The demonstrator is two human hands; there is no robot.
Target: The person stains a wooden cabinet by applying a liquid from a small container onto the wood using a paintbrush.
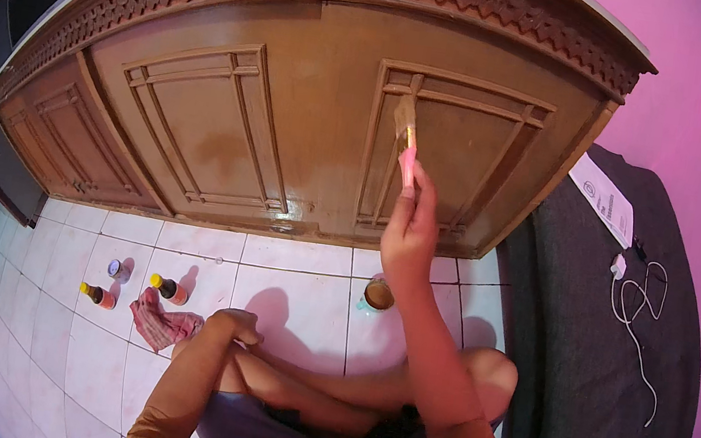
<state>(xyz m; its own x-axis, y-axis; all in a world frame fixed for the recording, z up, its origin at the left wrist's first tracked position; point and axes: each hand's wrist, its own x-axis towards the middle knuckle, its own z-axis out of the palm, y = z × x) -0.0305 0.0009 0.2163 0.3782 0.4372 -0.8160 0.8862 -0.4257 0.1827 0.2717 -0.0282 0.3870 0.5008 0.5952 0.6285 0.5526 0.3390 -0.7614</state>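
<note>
My right hand [412, 228] is raised and closed round the pink handle of a paintbrush [407, 151]. The brush's bristles are up against the upper left part of a framed panel on a brown wooden cabinet [330, 109]. My left hand [235, 326] rests low by my bent left leg, its fingers curled in and nothing seen in them. Beside my left forearm lies a crumpled red-and-white cloth [163, 323]. A mug of brown liquid [377, 295] stands on the floor below my right hand.
Two small dark bottles with yellow caps, one nearer the cloth [169, 288] and one further left [97, 295], are on the white tiles [287, 291] with a small open tin [118, 270]. At right, a dark grey cushion [610, 345] carries a white cable [635, 326] and a paper sheet [601, 200].
</note>
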